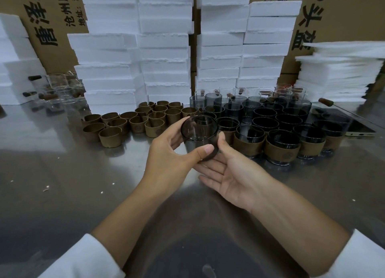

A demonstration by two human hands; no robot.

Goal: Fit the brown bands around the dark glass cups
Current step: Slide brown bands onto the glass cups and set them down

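So, the left hand (175,152) holds one dark smoky glass cup (198,132) up over the shiny grey metal table (62,173). The cup is tipped so its mouth looks at the camera. The thumb lies across the front and the fingers (177,133) curl round the back. The right hand (231,173) is spread flat under the cup, fingers straight, with only its thumb leaning on the cup's side. This cup has no band on it yet.

The next job, I think, is to get a band. The loose brown ring-shaped bands (133,121) sit in a bunch at ten o'clock from the cup, well apart from both hands. The bands seem to have a gap in them, so it should help to open one a little. Then slide it on from the cup's bottom and push it on straight, not crooked. Keep a firm hold, because glass is slippy and can break. Match the height of the dark cups with brown bands on (281,146) at three o'clock.

Some things are hard to see. The cup's bottom hides behind the left thumb and the right fingers. The bare dark cups (229,109) at one o'clock crowd together, so I cannot count them. The clear glass cups (60,86), far off at ten o'clock, are blurry. The writing on the brown cardboard boxes (52,17) is cut off behind the white foam blocks (162,48).
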